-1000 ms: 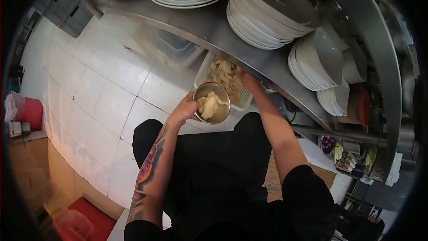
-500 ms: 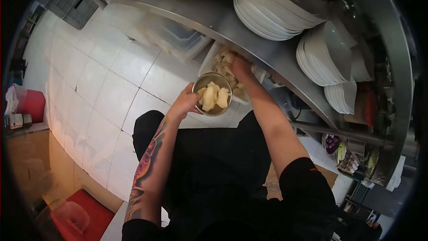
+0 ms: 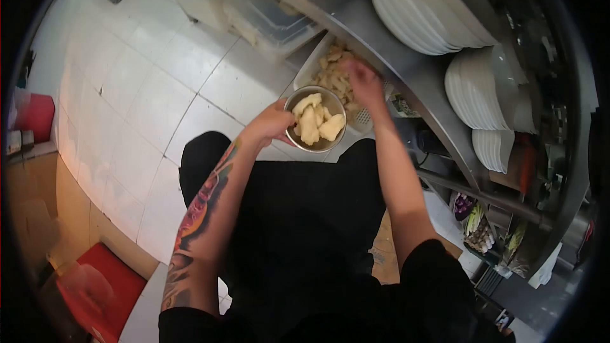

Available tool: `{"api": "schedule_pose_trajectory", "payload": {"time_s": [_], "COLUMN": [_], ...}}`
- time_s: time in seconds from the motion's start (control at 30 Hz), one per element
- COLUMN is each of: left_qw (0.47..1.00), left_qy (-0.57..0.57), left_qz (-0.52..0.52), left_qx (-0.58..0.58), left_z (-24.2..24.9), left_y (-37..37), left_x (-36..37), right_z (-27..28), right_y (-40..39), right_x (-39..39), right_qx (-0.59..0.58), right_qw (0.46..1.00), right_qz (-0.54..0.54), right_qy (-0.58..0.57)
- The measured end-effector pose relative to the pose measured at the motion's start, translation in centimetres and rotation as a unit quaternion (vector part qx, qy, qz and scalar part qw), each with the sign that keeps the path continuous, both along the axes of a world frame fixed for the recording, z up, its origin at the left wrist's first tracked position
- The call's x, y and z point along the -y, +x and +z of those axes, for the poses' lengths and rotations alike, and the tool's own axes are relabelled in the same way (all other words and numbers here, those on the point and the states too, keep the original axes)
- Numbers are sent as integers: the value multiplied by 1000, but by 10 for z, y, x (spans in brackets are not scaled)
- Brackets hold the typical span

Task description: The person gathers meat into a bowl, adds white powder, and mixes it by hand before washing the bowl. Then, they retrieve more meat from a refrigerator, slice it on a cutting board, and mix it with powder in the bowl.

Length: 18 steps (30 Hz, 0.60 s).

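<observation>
My left hand [image 3: 272, 122] grips the rim of a round metal bowl [image 3: 344, 128], thumb at the inner edge. Several thick, pale yellow chunks [image 3: 309, 124] lie in the bowl, lumpy and irregular. Just beyond it, partly under the shelf, is a white plastic basket [image 3: 305, 76] full of similar pale pieces [image 3: 335, 76]. Over the basket's right side is my right hand [image 3: 366, 84], its fingers pointing toward the pieces. Motion smears these fingers, and I cannot tell whether they hold a piece.
A steel shelf [image 3: 346, 19] overhangs the basket, carrying stacks of white bowls [image 3: 422, 9]. Left of the basket stands a lidded clear container [image 3: 270, 22]. White tiles [image 3: 146, 101] cover the floor. A red stool-like seat [image 3: 105, 289] is at lower left, vegetables [image 3: 476, 225] at right.
My right hand has lifted back from deep among the pieces and shows more fully. The camera view has shifted, and the bowl stays in my left hand.
</observation>
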<state>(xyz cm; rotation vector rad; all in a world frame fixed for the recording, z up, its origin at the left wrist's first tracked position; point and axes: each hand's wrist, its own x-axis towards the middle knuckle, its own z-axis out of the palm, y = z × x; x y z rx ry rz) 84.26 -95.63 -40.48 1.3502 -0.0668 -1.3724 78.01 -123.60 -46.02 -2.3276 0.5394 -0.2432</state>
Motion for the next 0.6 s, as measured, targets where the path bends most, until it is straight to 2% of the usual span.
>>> {"api": "schedule_pose_trajectory", "payload": {"time_s": [0.07,0.1,0.13,0.17,0.23,0.37,0.47,0.6], "left_qw": [1000,999,1000,999,999,999,998,999], "left_qy": [-3,-9,-7,-1,7,25,22,18], "left_qz": [-5,-3,-1,-7,-12,3,12,4], "left_qx": [17,32,30,34,34,41,53,50], "left_z": [4,8,10,12,15,6,11,21], "left_y": [2,2,3,3,3,0,3,1], "left_x": [-2,-2,-3,-3,-6,-6,-7,-8], "right_z": [-39,-45,-59,-82,-105,-118,-102,-94], "right_y": [46,63,71,75,80,74,57,72], "right_x": [53,63,72,81,90,112,124,123], "right_qx": [-101,-170,-172,-90,-10,-84,-82,-65], "right_qw": [976,959,960,954,939,952,967,976], "right_qz": [-46,-55,-51,-43,-31,-34,15,15], "right_qy": [-186,-218,-217,-282,-344,-294,-240,-206]}}
